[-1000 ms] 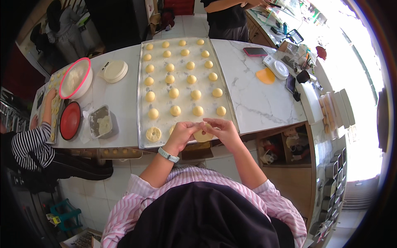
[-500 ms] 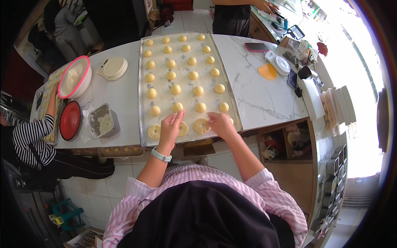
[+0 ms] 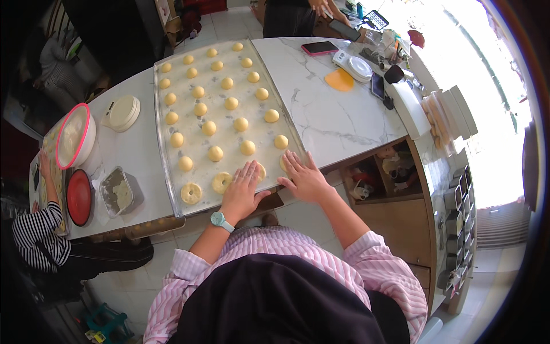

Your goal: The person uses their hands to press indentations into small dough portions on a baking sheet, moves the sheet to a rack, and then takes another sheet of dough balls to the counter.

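Note:
A large metal tray (image 3: 281,97) carries rows of round pale-yellow dough balls (image 3: 231,103), with flattened dough rings (image 3: 191,193) along its near edge. My left hand (image 3: 242,189) lies with extended fingers on or just over a ring (image 3: 260,174), which it partly covers. My right hand (image 3: 303,179), fingers spread, rests on or just above the dough piece at the near-right corner, mostly hiding it. I cannot tell how firmly either hand touches. A watch (image 3: 221,221) is on my left wrist.
A pink-rimmed bowl (image 3: 77,137), red dish (image 3: 78,198), metal container (image 3: 121,192) and cream scale (image 3: 122,113) stand left; phones (image 3: 319,48), a white scale (image 3: 355,70) and plastic boxes (image 3: 441,121) right. A striped-sleeved co-worker (image 3: 34,241) works at the left; another person (image 3: 286,20) stands opposite.
My hands have let go of the ring they held, which lies on the tray, and moved rightward, fingers now spread over the right-hand pieces. The view has shifted, so the table appears tilted.

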